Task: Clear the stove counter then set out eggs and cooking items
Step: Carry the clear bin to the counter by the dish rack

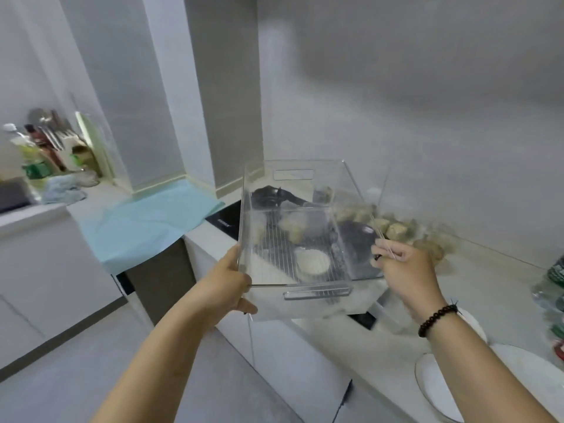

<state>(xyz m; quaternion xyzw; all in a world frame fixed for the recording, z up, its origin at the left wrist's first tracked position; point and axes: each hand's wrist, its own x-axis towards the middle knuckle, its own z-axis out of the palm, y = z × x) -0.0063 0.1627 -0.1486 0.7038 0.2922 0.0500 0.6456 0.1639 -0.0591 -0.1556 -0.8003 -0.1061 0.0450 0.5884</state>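
Pale grey walls (412, 87) meet at a corner, with a square pillar (225, 87) jutting beside the white counter (476, 270). White cabinets (45, 270) run below the counter on the left, above a grey floor (76, 377). A light blue cloth (143, 227) drapes over the counter. Soft, even light fills the room.

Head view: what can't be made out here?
- Lumpy items behind the clear bin: blurred, identity unclear.
- Stove top: mostly hidden by the bin.
- White plate: cut by the bottom edge.
- Left hand fingers: hidden under the bin.
- Utensils far left: blurred.
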